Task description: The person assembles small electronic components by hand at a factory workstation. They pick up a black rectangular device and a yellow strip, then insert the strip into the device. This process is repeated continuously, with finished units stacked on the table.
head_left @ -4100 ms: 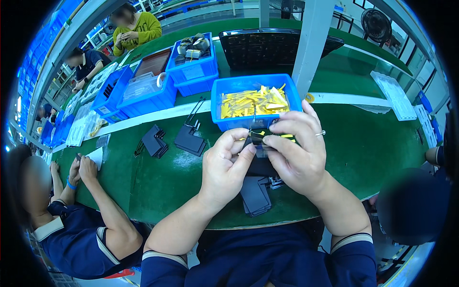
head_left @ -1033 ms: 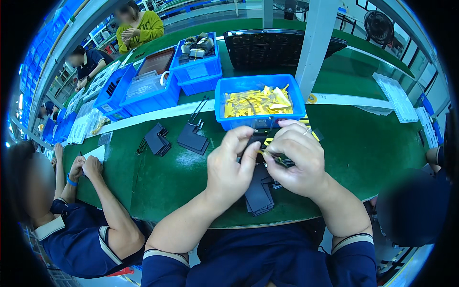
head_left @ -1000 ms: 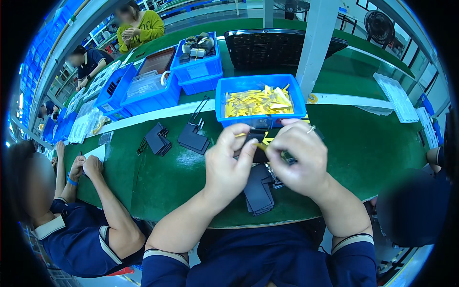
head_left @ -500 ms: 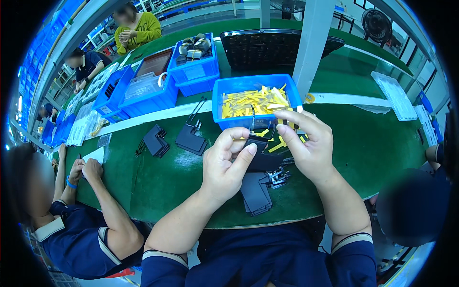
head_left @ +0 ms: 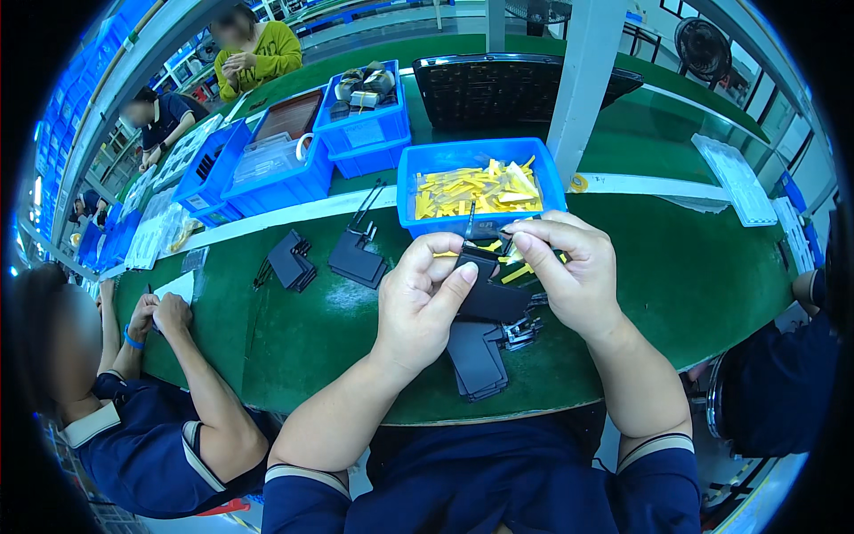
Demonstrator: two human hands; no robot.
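My left hand [head_left: 416, 307] is closed on a flat black L-shaped part [head_left: 498, 301], thumb on its upper face. From the part's top a thin dark cable [head_left: 472, 218] sticks up in front of the blue bin. At the part's upper right corner, my right hand [head_left: 569, 271] pinches a thin black wire end between thumb and forefinger; its exact shape is too small to make out. Below the held part lies a stack of similar black L-shaped parts [head_left: 478, 360], with metallic connector ends [head_left: 520, 333] to its right.
Yellow strips [head_left: 480, 189] fill a blue bin [head_left: 427, 160] ahead, and some lie loose before it. Two more piles of black parts [head_left: 356, 258] [head_left: 290, 261] are to the left. Blue crates [head_left: 285, 187] and a white post [head_left: 583, 89] stand behind. Co-workers sit on both sides.
My right hand has come down and left, its thumb and forefinger closing at the part's corner. The left hand has barely moved. The person at the right edge has shifted away.
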